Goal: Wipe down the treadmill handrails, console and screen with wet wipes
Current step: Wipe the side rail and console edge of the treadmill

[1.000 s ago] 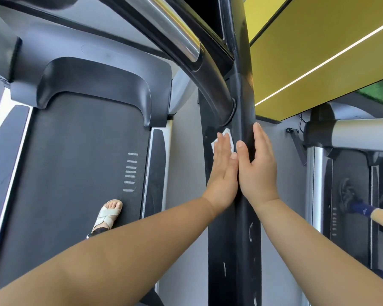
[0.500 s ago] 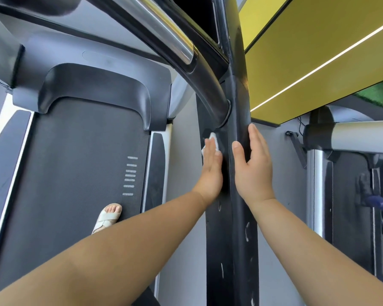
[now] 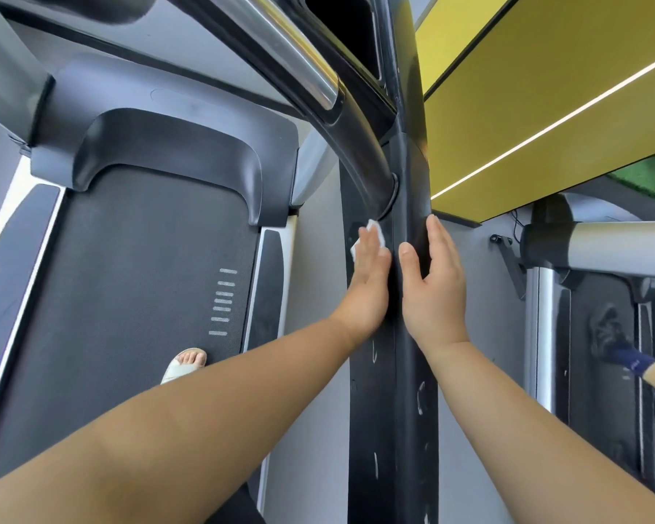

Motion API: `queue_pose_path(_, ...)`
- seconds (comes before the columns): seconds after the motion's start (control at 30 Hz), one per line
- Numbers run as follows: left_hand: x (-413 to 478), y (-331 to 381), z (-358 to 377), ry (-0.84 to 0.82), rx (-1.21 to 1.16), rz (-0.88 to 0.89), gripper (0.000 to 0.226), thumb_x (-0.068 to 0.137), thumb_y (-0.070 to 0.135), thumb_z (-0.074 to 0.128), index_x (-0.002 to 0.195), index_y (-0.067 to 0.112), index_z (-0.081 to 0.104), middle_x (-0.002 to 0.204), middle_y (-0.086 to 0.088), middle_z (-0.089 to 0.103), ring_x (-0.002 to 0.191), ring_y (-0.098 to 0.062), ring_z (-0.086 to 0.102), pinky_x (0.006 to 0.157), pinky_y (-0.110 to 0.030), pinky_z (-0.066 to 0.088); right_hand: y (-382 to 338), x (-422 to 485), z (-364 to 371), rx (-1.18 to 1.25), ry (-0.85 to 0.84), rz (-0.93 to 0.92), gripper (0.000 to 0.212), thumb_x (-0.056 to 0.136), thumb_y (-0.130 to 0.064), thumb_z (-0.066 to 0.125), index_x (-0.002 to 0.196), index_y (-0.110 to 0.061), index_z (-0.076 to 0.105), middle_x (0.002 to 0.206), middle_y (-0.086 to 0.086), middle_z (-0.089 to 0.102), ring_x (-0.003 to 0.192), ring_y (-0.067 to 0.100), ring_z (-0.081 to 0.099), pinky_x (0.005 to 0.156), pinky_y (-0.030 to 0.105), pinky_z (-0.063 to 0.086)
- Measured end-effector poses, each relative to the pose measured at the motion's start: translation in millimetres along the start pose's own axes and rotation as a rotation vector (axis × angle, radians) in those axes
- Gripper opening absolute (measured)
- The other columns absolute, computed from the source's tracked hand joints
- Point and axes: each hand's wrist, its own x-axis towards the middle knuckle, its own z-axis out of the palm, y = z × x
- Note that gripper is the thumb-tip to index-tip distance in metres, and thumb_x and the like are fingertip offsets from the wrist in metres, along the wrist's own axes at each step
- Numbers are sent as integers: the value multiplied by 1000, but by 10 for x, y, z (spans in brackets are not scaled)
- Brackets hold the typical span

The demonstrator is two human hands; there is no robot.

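A black treadmill upright post point(image 3: 394, 410) runs down the middle of the head view, scuffed with pale marks. My left hand point(image 3: 371, 281) lies flat with straight fingers on the post's left face, pressing a white wet wipe point(image 3: 376, 232) whose corner shows past my fingertips. My right hand point(image 3: 433, 285) rests flat on the post's right face, thumb along the front edge. A curved black handrail point(image 3: 360, 145) with a silver grip point(image 3: 280, 43) joins the post just above the wipe.
The treadmill belt point(image 3: 129, 296) and its dark motor cover point(image 3: 174, 153) lie to the left, with my sandalled foot point(image 3: 184, 364) on the belt. A yellow panel point(image 3: 545, 88) stands behind. On the right is another treadmill point(image 3: 602, 247), where another person's shoe point(image 3: 607, 334) shows.
Both hands slid a little up the post, the left one moving off the front edge onto the left face with the wipe. The camera shifted slightly.
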Motion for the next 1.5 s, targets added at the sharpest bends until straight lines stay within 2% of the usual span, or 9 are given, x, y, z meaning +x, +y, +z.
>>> queue_pose_path(0.13, -110, -120, -5, -60, 43, 115, 48, 103, 41, 14, 147, 37, -5, 151, 26, -12, 140, 5, -16, 114, -20, -7, 6, 5, -1, 3, -2, 11, 54, 99, -29, 46, 148, -18, 29, 154, -5, 29, 142, 10, 23, 110, 17, 16)
queue_pose_path(0.3, -25, -207, -76, 30, -112, -211, 73, 89, 71, 17, 151, 34, 6, 158, 15, 3, 145, -5, 1, 119, -37, 2, -23, 5, -7, 38, -8, 47, 53, 98, -30, 47, 148, -19, 30, 153, -7, 31, 141, 8, 25, 113, 20, 18)
queue_pose_path(0.53, -258, -367, 22, -84, 49, 142, 48, 102, 43, 14, 147, 38, -5, 151, 27, -13, 140, 6, -15, 115, -19, -6, 9, -270, -190, 160, -112, 174, 85, 85, -42, 64, 151, -25, 13, 153, -12, 24, 137, 1, 25, 99, 5, 27)
queue_pose_path(0.7, -182, -530, -55, 28, -148, -276, 64, 94, 65, 13, 150, 37, 7, 158, 14, 7, 145, -6, 6, 120, -37, 5, 150, -491, -132, 91, -134, 235, 76, 81, -39, 69, 146, -28, 30, 141, -11, 46, 128, 9, 44, 101, 25, 39)
queue_pose_path(0.9, -372, -531, 68, -107, -83, 6, 50, 96, 60, 13, 141, 52, -5, 150, 34, -14, 138, 11, -15, 114, -26, -5, 199, -495, -60, 99, -91, 197, 65, 81, -39, 65, 139, -30, 38, 131, -14, 53, 119, 6, 52, 99, 32, 46)
queue_pose_path(1.03, -242, -618, -7, 52, -85, -184, 76, 86, 75, 21, 150, 35, 17, 156, 12, 17, 144, -9, 15, 118, -38, 17, 219, -497, -50, 107, -86, 180, 64, 83, -37, 64, 140, -26, 38, 133, -11, 52, 120, 8, 50, 101, 34, 45)
queue_pose_path(1.27, -463, -591, 171, -83, -100, -10, 43, 95, 56, 15, 133, 59, -5, 148, 37, -14, 138, 11, -15, 117, -28, -3, 255, -498, -19, 106, -74, 178, 66, 81, -45, 62, 139, -28, 37, 133, -11, 52, 121, 10, 51, 99, 39, 47)
queue_pose_path(1.4, -389, -635, 119, -4, -205, -178, 72, 80, 82, 27, 143, 55, 6, 156, 23, 2, 143, 3, 0, 119, -37, 2, 249, -491, -14, 101, -72, 177, 68, 83, -49, 60, 141, -25, 36, 136, -9, 50, 124, 12, 48, 101, 38, 45)
queue_pose_path(1.5, -396, -645, 130, 32, -113, -187, 62, 91, 70, 16, 147, 47, 3, 157, 18, 3, 144, -1, 0, 120, -38, 3, 249, -495, -5, 92, -72, 175, 71, 81, -55, 58, 141, -24, 37, 137, -7, 49, 125, 13, 48, 101, 40, 44)
